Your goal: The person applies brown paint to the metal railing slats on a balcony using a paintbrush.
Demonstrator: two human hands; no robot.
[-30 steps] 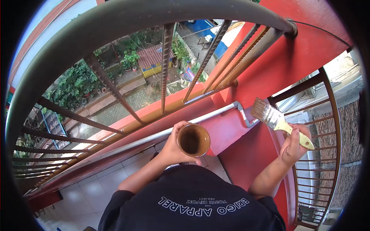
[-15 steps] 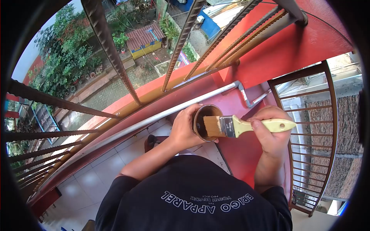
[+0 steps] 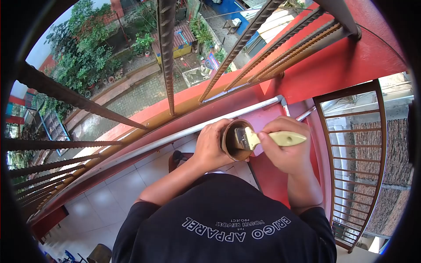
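Paint tin (image 3: 231,149) is held in front of the person's chest, above the tiled floor (image 3: 118,193). At far left, ribbed railing bars (image 3: 66,94) fan outward, and a white pipe (image 3: 166,140) runs along the foot of the railing. The left hand (image 3: 209,147) has its fingers wrapped tightly round the tin's side, with the tin's mouth tipped toward the right. A brush (image 3: 283,139) has its bristles down inside the tin. The right hand (image 3: 287,153) has its fingers closed on the pale handle, near the metal ferrule. Further right, a brown grille (image 3: 357,144) stands beside the red wall (image 3: 346,61).
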